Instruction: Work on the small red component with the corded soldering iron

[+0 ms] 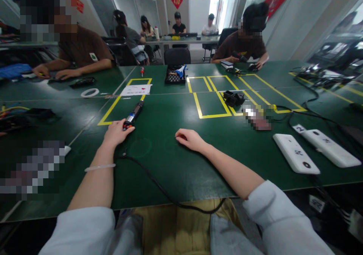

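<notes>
My left hand is closed around the rear end of what looks like a black electric screwdriver. The tool lies on the green table with a blue and white label on its body, its front end pointing away from me. A black cord runs from beside my left wrist across the table and over the front edge. Resting on the tabletop to the right, my right hand is loosely curled, and nothing shows in its fingers.
A white paper lies beyond the tool, a tape roll to its left. Further back stands a black tray with small parts. Black parts and white power banks lie right. Co-workers sit across the table.
</notes>
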A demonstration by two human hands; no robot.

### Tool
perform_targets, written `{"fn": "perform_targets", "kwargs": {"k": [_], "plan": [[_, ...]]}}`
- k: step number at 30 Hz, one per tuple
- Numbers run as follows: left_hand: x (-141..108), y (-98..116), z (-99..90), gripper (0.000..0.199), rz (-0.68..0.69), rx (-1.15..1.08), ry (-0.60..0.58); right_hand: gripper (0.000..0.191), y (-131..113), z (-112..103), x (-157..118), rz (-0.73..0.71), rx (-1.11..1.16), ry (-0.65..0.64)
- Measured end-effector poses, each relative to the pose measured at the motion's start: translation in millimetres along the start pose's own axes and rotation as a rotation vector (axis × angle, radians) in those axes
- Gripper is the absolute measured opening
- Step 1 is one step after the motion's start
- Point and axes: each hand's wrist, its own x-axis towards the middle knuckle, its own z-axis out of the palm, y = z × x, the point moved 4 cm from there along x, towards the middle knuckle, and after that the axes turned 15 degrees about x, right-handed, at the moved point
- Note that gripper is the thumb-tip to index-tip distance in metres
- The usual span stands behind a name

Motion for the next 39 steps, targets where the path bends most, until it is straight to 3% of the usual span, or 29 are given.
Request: {"fn": "perform_targets", "kwargs": {"k": [4, 8, 13, 19, 22, 24, 27, 30, 34, 39], "plan": [[-4.5, -30.4, -4.3, 0.07, -0.185, 0.058, -0.04, 0.009, 0.1, 0.4, 0.5, 0.007, -0.005, -0.003], [-13.0, -42.4, -7.6, 0.069, -0.35, 0.038, -0.04, 0.009, -0.9, 0.0, 0.5, 0.017, -0.006, -0.007], [-19.5, -38.6, -11.4, 0.07, -0.416, -0.034, 0.027, 0.009, -2.2, -0.3, 0.3, 0.013, 0.0, -0.008], [-22.6, -33.5, -17.2, 0.04, -0.425, -0.049, 0.083, 0.01, -0.5, 0.7, 0.7, -0.005, -0.009, -0.009], [-24.4, -28.8, -22.0, 0.036, -0.416, -0.06, 0.182, 0.009, 0.4, 1.3, 0.8, 0.002, -0.007, -0.009], [-26.1, -17.7, -26.4, 0.034, -0.362, -0.138, 0.291, 0.009, 0.6, 1.5, 0.7, 0.005, -0.008, -0.006], [-29.5, 17.0, -30.8, 0.032, -0.127, -0.447, 0.351, 0.009, 0.4, 1.8, 0.7, 0.005, -0.013, -0.005], [-39.1, 65.6, -35.4, 0.033, 0.16, -0.703, 0.239, 0.009, -0.6, 2.0, 0.7, 0.003, -0.015, -0.009], [-63.0, 124.6, -41.6, 0.035, 0.453, -0.763, 0.027, 0.009, -1.8, 1.9, 0.3, 0.015, 0.007, -0.013], [-87.0, 162.8, -39.0, 0.034, 0.655, -0.812, -0.136, 0.036, -2.3, 4.4, -0.7, 0.01, 0.083, -0.051]]}}
